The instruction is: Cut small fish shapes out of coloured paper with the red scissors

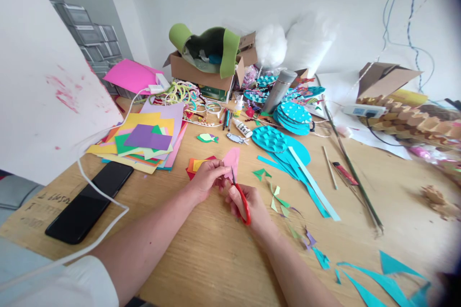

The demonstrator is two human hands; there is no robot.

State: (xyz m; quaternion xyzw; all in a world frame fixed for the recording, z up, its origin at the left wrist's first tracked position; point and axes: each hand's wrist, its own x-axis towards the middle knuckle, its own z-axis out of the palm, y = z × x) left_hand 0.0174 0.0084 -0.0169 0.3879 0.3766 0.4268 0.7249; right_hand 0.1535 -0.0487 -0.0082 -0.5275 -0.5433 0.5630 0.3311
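A piece of pink paper [232, 157] is pinched between the closed fingers of my left hand [209, 178], near the middle of the table. Red-handled scissors [245, 205] are gripped in my right hand [252, 204], their blades pointing up at the lower part of the pink paper. Red and orange paper pieces [196, 165] lie partly behind my left hand. Just beyond the hands are a green paper fish [207, 138] and a white fish shape with a dark outline [236, 138]. Green paper scraps [261, 173] lie to the right.
Stacked coloured paper [147, 141] and a black phone [90, 201] lie left, crossed by a white cable [120, 218]. Blue paper strips [313, 184], a long stick [355, 184] and blue scraps [378, 280] are right. A steel flask [279, 92] and cardboard box [201, 74] stand behind.
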